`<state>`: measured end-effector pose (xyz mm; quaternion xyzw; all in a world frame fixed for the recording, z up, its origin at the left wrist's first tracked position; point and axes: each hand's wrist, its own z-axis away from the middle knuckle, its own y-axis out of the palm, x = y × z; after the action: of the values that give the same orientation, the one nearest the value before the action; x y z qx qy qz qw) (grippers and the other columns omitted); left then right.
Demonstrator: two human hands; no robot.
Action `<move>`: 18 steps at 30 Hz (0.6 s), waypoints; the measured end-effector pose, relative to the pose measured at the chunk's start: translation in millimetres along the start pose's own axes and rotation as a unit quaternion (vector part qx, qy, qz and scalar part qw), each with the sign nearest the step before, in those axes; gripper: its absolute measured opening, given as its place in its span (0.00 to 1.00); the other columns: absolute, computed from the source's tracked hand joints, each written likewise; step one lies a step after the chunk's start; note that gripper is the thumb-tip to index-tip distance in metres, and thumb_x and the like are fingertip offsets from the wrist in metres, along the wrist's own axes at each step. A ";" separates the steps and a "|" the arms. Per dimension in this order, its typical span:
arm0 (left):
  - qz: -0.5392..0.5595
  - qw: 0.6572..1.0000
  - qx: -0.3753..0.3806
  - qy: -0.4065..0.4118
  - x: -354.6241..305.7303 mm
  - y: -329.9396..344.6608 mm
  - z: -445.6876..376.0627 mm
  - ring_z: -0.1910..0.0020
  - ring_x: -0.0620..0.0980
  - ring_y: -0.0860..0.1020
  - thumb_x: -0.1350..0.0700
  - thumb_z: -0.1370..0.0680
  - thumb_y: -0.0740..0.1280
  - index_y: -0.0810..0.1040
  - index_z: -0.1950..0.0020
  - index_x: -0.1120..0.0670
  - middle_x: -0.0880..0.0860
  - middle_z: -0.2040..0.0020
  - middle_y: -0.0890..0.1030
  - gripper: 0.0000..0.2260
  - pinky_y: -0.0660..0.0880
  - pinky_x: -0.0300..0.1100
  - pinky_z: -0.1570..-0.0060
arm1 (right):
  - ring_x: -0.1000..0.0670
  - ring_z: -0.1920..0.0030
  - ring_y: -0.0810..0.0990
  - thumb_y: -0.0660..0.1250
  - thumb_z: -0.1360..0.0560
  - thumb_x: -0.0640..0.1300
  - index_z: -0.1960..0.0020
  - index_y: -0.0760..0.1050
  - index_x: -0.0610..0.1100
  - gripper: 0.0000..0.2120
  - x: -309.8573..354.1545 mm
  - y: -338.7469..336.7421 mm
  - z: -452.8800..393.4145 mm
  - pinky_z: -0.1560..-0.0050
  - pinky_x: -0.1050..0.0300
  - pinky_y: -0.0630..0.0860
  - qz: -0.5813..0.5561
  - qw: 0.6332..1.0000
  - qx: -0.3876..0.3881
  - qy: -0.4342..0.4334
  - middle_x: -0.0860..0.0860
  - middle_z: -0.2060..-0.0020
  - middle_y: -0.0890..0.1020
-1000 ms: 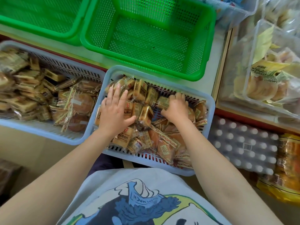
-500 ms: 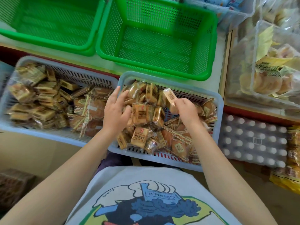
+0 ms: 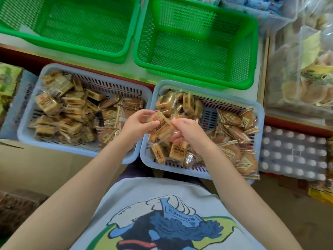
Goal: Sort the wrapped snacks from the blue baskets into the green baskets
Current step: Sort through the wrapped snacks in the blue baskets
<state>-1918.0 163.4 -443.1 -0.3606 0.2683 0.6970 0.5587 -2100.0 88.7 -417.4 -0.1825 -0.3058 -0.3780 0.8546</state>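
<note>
Tan-wrapped snack (image 3: 162, 126) sits pinched between both hands, left hand (image 3: 135, 126) and right hand (image 3: 187, 131), above the right blue basket (image 3: 259, 112), the right fingers partly hiding its lower edge.

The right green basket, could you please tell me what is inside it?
The right green basket shows only its bare mesh floor and walls; no snacks lie in it. The near wall hides a thin strip of floor behind it.
</note>
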 end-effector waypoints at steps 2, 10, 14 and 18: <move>-0.014 1.000 -0.008 -0.020 4.0 -0.5 -9.0 0.50 0.51 0.84 0.56 0.27 0.76 0.75 0.41 0.53 0.54 0.47 0.84 0.17 0.82 0.45 0.53 | 0.50 0.62 0.83 0.60 0.17 0.46 0.49 0.79 0.49 0.09 -4.0 -1.7 2.3 0.53 0.51 0.81 0.002 0.997 -0.078 0.002 0.47 0.52 0.84; -0.248 0.964 -0.074 0.056 10.4 23.9 -36.2 0.50 0.47 0.74 0.45 0.27 0.75 0.73 0.37 0.51 0.50 0.43 0.71 0.23 0.70 0.37 0.52 | 0.53 0.62 0.81 0.59 0.18 0.43 0.47 0.80 0.45 0.11 -36.2 -26.1 15.2 0.53 0.52 0.80 0.035 0.972 -0.230 0.020 0.49 0.52 0.83; -0.313 0.940 -0.086 0.101 18.0 30.1 -30.5 0.41 0.50 0.72 0.48 0.21 0.66 0.71 0.34 0.54 0.53 0.39 0.72 0.18 0.67 0.40 0.45 | 0.52 0.57 0.81 0.60 0.18 0.44 0.47 0.79 0.47 0.09 -52.0 -34.6 20.4 0.52 0.52 0.79 0.054 0.971 -0.231 0.012 0.50 0.51 0.82; -0.439 0.854 -0.109 0.256 18.1 44.8 -19.1 0.28 0.57 0.64 0.49 0.23 0.66 0.70 0.32 0.55 0.57 0.30 0.68 0.22 0.63 0.55 0.30 | 0.48 0.47 0.77 0.63 0.21 0.41 0.45 0.78 0.45 0.07 -76.9 -60.7 21.3 0.49 0.54 0.74 0.195 0.926 -0.323 -0.028 0.49 0.48 0.78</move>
<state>-1959.9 148.8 -470.3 -0.6654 0.1384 0.2872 0.6750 -2194.8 102.0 -447.5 -0.5152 -0.1493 -0.2768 0.7973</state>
